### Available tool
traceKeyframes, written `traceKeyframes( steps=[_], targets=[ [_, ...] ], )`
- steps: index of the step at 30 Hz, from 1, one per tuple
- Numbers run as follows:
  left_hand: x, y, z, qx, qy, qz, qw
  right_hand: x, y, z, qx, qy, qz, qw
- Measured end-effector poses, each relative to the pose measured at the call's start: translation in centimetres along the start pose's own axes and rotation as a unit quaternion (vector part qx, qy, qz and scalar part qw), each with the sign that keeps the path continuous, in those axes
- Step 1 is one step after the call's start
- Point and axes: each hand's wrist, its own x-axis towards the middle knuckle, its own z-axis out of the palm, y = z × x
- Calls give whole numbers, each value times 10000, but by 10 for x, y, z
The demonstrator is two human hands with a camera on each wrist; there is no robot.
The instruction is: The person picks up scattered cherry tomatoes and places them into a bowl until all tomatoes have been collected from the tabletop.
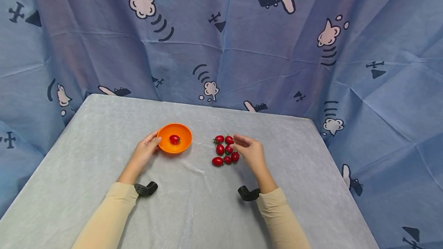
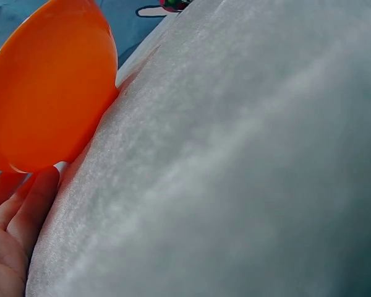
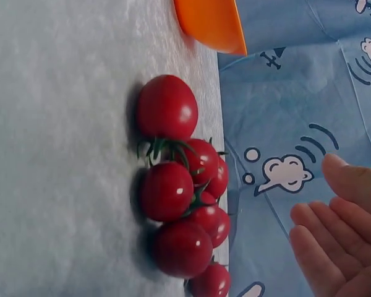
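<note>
An orange bowl [image 1: 166, 147] [image 2: 49, 86] [image 3: 213, 21] stands on the grey table with one cherry tomato [image 1: 174, 139] inside. My left hand [image 1: 152, 143] rests against the bowl's left outer wall, with straight fingers [image 2: 21, 207] touching its underside. A cluster of several red cherry tomatoes [image 1: 225, 150] [image 3: 176, 198] with green stems lies on the cloth to the right of the bowl. Just right of the cluster hovers my right hand [image 1: 243, 145] [image 3: 334, 247], its fingers relaxed and holding nothing.
The grey cloth-covered table [image 1: 194, 206] stretches wide in front of and around both hands. A blue curtain [image 1: 242, 49] printed with planes and clouds hangs behind and at both sides. Black wrist mounts [image 1: 146, 188] sit by each sleeve.
</note>
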Motion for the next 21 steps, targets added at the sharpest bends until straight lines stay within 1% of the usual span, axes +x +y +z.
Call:
traceKeyframes(
  steps=[9, 21],
  targets=[
    [2, -3, 0, 23, 30, -42, 10000, 5, 8, -11, 111, 137, 16, 9998],
    [2, -4, 0, 5, 36, -23, 10000, 18, 26, -19, -89, 270, -30, 9996]
  ],
)
